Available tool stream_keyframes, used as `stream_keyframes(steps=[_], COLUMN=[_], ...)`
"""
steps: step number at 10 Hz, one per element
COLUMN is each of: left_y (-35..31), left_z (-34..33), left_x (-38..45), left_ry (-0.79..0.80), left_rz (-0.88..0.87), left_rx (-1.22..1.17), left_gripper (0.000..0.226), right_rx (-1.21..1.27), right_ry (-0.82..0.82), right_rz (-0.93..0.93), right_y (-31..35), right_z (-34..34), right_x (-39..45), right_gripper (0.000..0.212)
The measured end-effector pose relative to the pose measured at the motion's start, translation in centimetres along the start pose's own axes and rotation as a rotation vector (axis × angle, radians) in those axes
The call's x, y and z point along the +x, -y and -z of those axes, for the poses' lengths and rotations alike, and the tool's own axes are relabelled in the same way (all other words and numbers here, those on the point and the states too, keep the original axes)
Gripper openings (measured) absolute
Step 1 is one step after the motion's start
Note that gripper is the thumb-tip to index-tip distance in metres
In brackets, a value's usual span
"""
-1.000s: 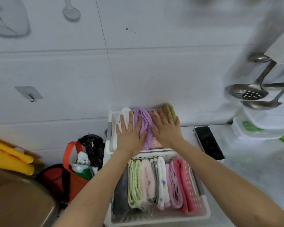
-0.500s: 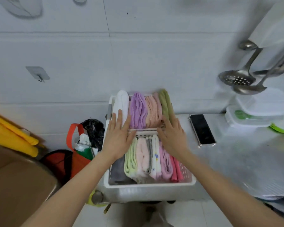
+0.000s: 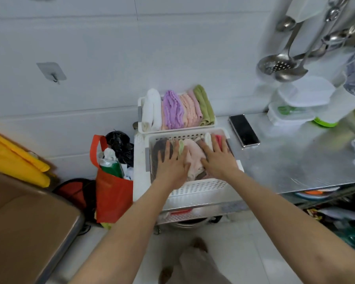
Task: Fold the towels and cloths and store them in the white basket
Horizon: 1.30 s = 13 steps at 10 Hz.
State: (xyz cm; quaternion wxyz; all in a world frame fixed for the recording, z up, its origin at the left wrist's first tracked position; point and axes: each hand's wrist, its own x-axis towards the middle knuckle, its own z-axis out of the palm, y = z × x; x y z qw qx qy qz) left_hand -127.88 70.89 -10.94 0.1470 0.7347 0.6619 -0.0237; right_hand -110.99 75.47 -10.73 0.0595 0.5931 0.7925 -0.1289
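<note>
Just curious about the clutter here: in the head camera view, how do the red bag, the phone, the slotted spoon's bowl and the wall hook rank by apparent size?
1. red bag
2. phone
3. and 4. slotted spoon's bowl and wall hook look alike, so I won't rank them.

Can't make out most of the folded cloths in the near white perforated plastic basket (image 3: pixel 197 188), covered by both flat hands: left hand (image 3: pixel 172 162) over the dark brown cloth (image 3: pixel 159 149), right hand (image 3: pixel 217 158) over the pink ones. Hanging steel ladles (image 3: pixel 283 66) cut off at the top edge. Stuff under the metal counter (image 3: pixel 295 160) too blurred to identify.
</note>
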Motion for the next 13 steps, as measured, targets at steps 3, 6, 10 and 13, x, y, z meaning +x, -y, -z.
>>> stream_keyframes(steps=[3,6,10,13], left_y=[2.2,3.8,4.3,5.8], left_z=[0.1,0.1,1.0,9.1], left_x=[-2.4,-3.4,-2.9,-5.0], left_ry=[-0.209,-0.166,-0.116,-0.114], left_rz=[0.171,0.236,0.223,0.175], left_rx=[0.023,-0.060,-0.057,-0.373], left_gripper=[0.064,0.069,0.069,0.034], right_rx=[0.018,0.021,0.057,0.738], right_ry=[-0.094,-0.075,-0.060,-0.202], right_rz=[-0.228,-0.157,-0.162,0.049], right_y=[-0.3,0.6,0.9,-1.1], right_z=[0.5,0.4,1.0,13.3], right_x=[-2.1,-1.7,-1.5,-3.0], right_gripper=[0.069,0.071,0.072,0.022])
